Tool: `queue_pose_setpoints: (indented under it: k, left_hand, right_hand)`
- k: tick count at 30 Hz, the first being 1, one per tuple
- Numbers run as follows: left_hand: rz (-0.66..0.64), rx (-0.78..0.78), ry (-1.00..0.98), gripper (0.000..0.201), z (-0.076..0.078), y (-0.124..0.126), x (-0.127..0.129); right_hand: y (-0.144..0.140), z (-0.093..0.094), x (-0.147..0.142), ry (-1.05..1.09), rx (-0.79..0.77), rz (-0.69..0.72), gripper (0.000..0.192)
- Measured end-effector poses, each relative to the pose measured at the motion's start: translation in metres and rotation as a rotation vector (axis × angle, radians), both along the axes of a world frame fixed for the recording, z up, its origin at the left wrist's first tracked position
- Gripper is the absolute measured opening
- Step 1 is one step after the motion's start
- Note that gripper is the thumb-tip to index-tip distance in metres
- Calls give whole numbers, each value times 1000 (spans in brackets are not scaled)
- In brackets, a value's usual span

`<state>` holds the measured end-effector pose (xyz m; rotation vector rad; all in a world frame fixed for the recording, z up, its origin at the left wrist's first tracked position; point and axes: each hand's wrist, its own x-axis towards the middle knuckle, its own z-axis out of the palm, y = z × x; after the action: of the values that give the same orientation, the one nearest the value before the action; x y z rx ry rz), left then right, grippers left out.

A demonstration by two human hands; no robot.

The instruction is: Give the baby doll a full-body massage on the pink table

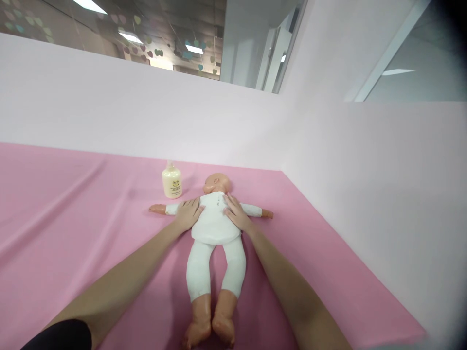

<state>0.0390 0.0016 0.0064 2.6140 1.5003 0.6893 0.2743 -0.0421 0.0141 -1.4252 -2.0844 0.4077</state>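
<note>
Both bare forearms reach forward from the bottom of the view, with a dark sleeve (62,336) showing at the near end of the left arm. The left hand (188,214) lies flat, palm down, fingers spread a little, on the doll's (214,228) shoulder and upper chest. The right hand (236,214) lies the same way on the other side of the chest, fingers loosely apart and pointing inward. Neither hand is closed around anything; both simply rest open on the white top.

The doll lies on its back between the two hands, feet toward the person, head away, arms stretched straight out to either side past the hands. It wears a white top and white trousers; its bare feet lie nearest the camera, close together.

Under it is a pink cloth (73,233) spread over a flat surface, with a few soft creases off to the left of the left hand.

Just beyond the left hand, beside the doll's head, a small cream bottle (171,182) stands upright; its top looks like a pump, though it is too pale to tell for sure. Behind it and off to the right of the right hand rise plain pale walls (365,194), meeting in a corner. Above them are glass panels (146,34) with ceiling lights and small coloured shapes.
</note>
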Motion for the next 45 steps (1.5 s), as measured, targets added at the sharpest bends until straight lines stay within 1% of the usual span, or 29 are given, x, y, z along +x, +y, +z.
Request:
queue_pose_setpoints:
  k: [4, 7, 9, 11, 13, 16, 19, 22, 25, 28, 31, 34, 37, 40, 43, 45]
  left_hand:
    - [-200, -42, -115, 55, -3, -2, 4]
    - [-372, -48, -169, 51, 3, -9, 8]
    - [-415, -40, -207, 42, 9, -15, 10]
    - [-389, -29, -245, 34, 14, -19, 13]
    - [-316, -13, -265, 31, 18, -21, 15]
    - [-167, -22, -207, 34, 19, -21, 16]
    - [-32, -115, -88, 41, 19, -19, 14]
    - [85, -200, 15, 50, 19, -17, 10]
    - [162, -211, 97, 57, 20, -19, 9]
    - [155, -178, 139, 57, 21, -24, 11]
    - [132, -128, 153, 52, 23, -28, 12]
    - [111, -112, 128, 49, 23, -30, 11]
    - [69, -116, 58, 47, 21, -31, 9]
    - [55, -129, 2, 46, 17, -30, 8]
    - [63, -147, -11, 45, 14, -30, 8]
    - [84, -166, -13, 45, 11, -29, 8]
  right_hand:
    - [-8, 12, -7, 29, 20, 130, 55]
    - [-14, 20, -14, 76, 37, 170, 49]
    - [-17, 23, -18, 158, 50, 168, 37]
    - [-18, 23, -21, 237, 51, 121, 29]
    - [-18, 21, -22, 241, 45, 40, 31]
    - [-15, 17, -20, 78, 51, -116, 36]
    - [-13, 16, -16, -125, 32, -272, 42]
    - [-12, 16, -14, -237, -48, -405, 48]
    - [-13, 17, -12, -290, -143, -498, 59]
    - [-15, 17, -14, -313, -181, -555, 66]
    - [-16, 17, -17, -323, -152, -604, 64]
    - [-18, 17, -20, -335, -115, -660, 63]
    - [-19, 17, -22, -358, -76, -708, 63]
    - [-21, 18, -23, -385, -57, -725, 66]
    - [-21, 17, -25, -391, -74, -756, 69]
    - [-19, 14, -25, -365, -114, -771, 72]
